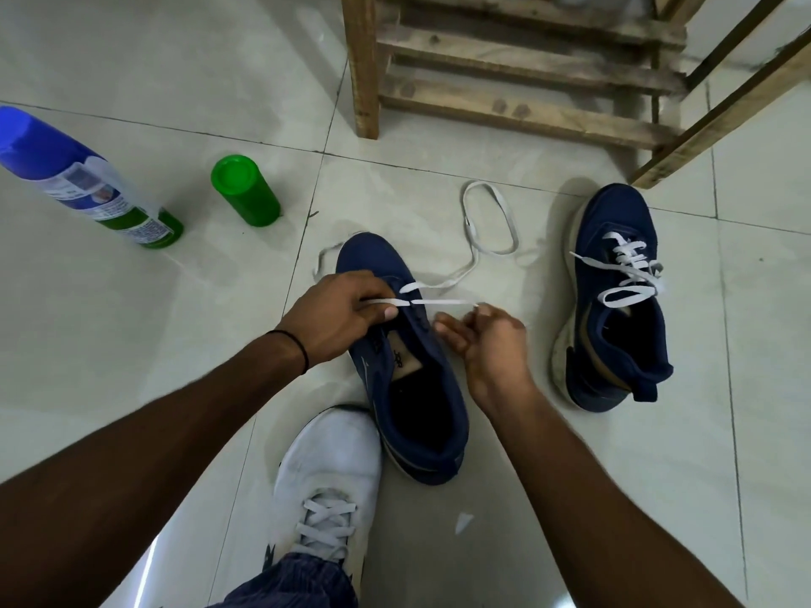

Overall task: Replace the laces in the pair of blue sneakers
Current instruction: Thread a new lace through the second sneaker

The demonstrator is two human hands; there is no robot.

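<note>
The blue sneaker being laced (412, 370) is set at the centre of the frame, toe pointed towards the top and its open collar turned to the viewer, so that the eyelet rows are presented to both hands. A white lace (443, 301) is seen passed through only the eyelets nearest the toe; the rows above are bare, so the threading is judged to be at an early stage on this shoe.

The hands are kept apart, one on each side of the tongue. The lace is pinched by the left hand (338, 318) just left of the eyelets, thumb pressed on it, which is judged to hold the threaded part steady. Its tip is pinched by the right hand (487, 344) just right of the shoe, and the short stretch between is drawn flat and straight, probably so that it can be aimed at the next hole. The remaining slack is left trailing in a loop on the floor (153, 300), towards the upper middle of the frame, clear of the work.

The second blue sneaker (614, 309) is placed well apart at the right, already carrying a white lace with loose ends. A worn white shoe (333, 467) is planted just beside the heel of the central sneaker at the bottom. A spray can (87, 182) and a green cap (245, 190) are stood at the upper left, and a wooden rack (526, 68) at the top
</note>
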